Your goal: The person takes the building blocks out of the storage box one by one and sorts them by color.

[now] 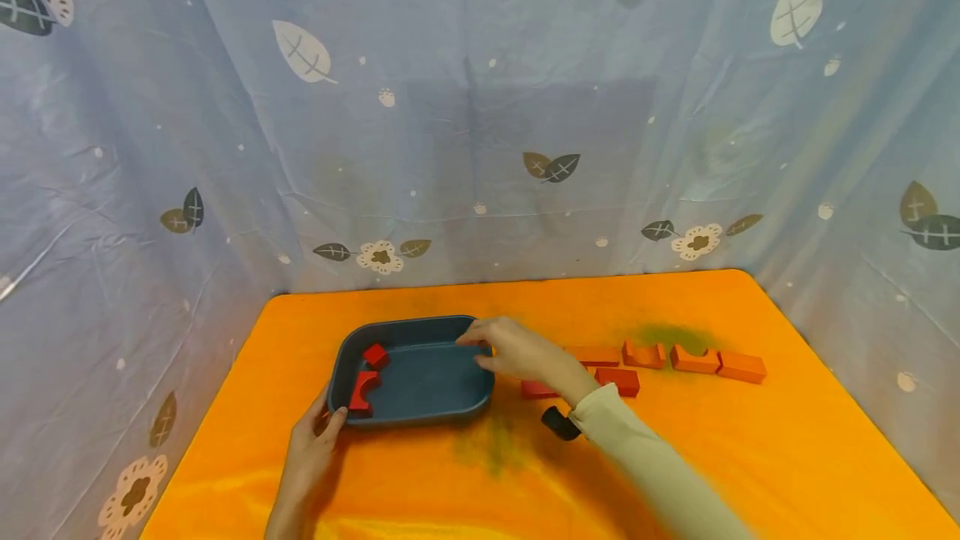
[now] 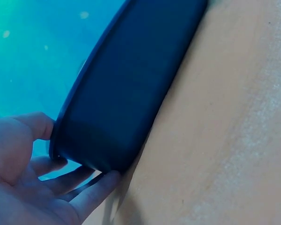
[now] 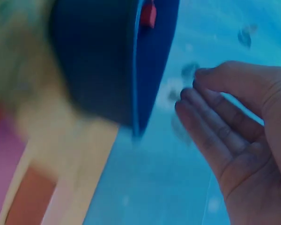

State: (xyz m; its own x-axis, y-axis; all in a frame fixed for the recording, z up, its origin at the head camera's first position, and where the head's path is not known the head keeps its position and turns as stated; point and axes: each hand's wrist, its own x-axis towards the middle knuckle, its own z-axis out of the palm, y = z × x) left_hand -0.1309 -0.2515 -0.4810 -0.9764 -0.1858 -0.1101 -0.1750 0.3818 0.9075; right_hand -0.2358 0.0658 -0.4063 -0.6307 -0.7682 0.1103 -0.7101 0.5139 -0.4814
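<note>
A dark blue tray (image 1: 435,377) lies on the orange table (image 1: 675,457), left of the middle. Inside it, at its left end, are a red cube (image 1: 376,355) and a red arch block (image 1: 363,392). My left hand (image 1: 326,427) holds the tray's near left corner. In the left wrist view the thumb (image 2: 37,124) lies on the tray (image 2: 126,89) rim and the fingers (image 2: 91,190) reach under it. My right hand (image 1: 495,348) hovers over the tray's right rim. In the blurred right wrist view its fingers (image 3: 210,126) are straight and hold nothing.
Several orange and red blocks (image 1: 694,359) lie in two short rows right of the tray, some behind my right wrist. A blue flowered cloth (image 1: 480,148) walls the table at the back and both sides. Bare tabletop lies at the front.
</note>
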